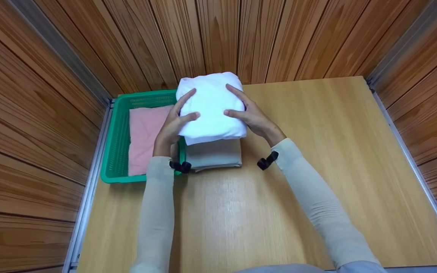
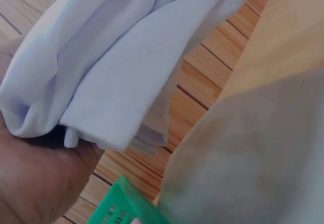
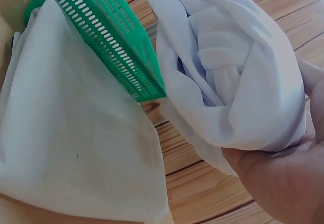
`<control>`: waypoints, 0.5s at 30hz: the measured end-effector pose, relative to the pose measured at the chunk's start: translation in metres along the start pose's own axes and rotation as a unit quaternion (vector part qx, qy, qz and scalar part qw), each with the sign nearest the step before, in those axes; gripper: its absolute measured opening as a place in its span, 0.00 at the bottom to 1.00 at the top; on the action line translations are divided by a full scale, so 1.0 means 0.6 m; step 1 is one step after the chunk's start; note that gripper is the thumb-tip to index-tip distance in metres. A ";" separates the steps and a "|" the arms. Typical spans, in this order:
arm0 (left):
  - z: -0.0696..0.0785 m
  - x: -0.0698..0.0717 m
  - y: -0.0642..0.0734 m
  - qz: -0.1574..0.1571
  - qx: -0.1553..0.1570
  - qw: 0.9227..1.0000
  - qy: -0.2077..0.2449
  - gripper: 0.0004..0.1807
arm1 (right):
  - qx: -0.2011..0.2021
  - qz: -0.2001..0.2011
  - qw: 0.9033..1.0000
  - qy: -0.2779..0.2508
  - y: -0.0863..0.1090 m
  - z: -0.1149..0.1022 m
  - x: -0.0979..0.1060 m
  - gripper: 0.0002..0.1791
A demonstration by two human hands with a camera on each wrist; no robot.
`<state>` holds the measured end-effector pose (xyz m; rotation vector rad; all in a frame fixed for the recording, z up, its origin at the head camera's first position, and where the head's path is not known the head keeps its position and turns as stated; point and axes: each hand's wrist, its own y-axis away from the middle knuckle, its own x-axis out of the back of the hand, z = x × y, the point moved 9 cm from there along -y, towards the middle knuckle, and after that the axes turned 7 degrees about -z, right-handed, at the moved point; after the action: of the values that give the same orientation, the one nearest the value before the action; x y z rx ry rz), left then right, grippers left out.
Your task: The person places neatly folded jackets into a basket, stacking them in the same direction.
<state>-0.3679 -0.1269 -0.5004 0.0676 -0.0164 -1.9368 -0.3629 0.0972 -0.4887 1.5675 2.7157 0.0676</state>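
Between both hands is a folded white cloth (image 1: pixel 212 106), held up over the table. My left hand (image 1: pixel 173 127) grips its left side, thumb on top; my right hand (image 1: pixel 254 115) grips the right side the same way. Loose folds of the white cloth (image 2: pixel 126 77) show in the left wrist view, and its rolled layers (image 3: pixel 238 77) in the right wrist view. Below it on the table lies a folded beige cloth (image 1: pixel 214 153), its far part hidden by the white one. The same beige cloth (image 3: pixel 81 128) fills the left of the right wrist view.
A green plastic basket (image 1: pixel 108 151) stands at the table's left, against the beige cloth. Inside it lies a folded pink cloth (image 1: pixel 146 140), partly behind my left hand. Wood-panelled walls (image 1: pixel 218 38) close off the back and both sides of the wooden table (image 1: pixel 317 151).
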 end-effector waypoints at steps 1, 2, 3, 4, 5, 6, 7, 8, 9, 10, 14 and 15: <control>0.001 0.004 0.002 0.002 0.002 1.000 0.000 0.44 | 0.001 -0.001 1.000 0.002 -0.003 -0.001 -0.003 0.48; 0.001 0.009 0.003 0.005 0.006 1.000 0.002 0.44 | 0.002 -0.002 1.000 0.003 -0.005 -0.001 -0.006 0.48; 0.001 0.013 0.005 0.006 0.010 1.000 0.004 0.44 | 0.004 -0.003 1.000 0.005 -0.008 -0.002 -0.010 0.48; 0.001 0.016 0.008 0.005 0.013 1.000 0.009 0.44 | 0.005 -0.004 1.000 0.007 -0.011 -0.002 -0.013 0.48; 0.000 0.021 0.010 0.006 0.017 1.000 0.012 0.44 | 0.006 -0.005 1.000 0.009 -0.014 -0.003 -0.017 0.48; 0.000 0.024 0.013 0.007 0.021 1.000 0.016 0.44 | 0.006 -0.006 1.000 0.009 -0.016 -0.004 -0.020 0.48; 0.000 0.027 0.015 0.007 0.025 0.999 0.019 0.44 | 0.006 -0.008 1.000 0.009 -0.018 -0.005 -0.024 0.48; -0.001 0.031 0.018 0.008 0.029 0.999 0.020 0.44 | 0.005 -0.008 1.000 0.007 -0.020 -0.005 -0.028 0.48; -0.001 0.035 0.020 0.008 0.031 0.999 0.021 0.45 | 0.005 -0.009 1.000 0.006 -0.023 -0.005 -0.032 0.48; -0.001 0.039 0.023 0.010 0.032 0.999 0.023 0.45 | 0.004 -0.010 1.000 0.007 -0.025 -0.005 -0.036 0.48; 0.000 0.054 0.033 0.017 0.037 0.999 0.025 0.45 | 0.002 -0.015 1.000 0.009 -0.033 -0.006 -0.051 0.48; 0.000 0.057 0.035 0.017 0.037 0.999 0.028 0.45 | 0.003 -0.015 1.000 0.011 -0.035 -0.007 -0.055 0.48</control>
<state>-0.3606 -0.1663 -0.5005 0.1708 -0.0522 -1.8990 -0.3647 0.0580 -0.4861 1.5356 2.7582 0.0771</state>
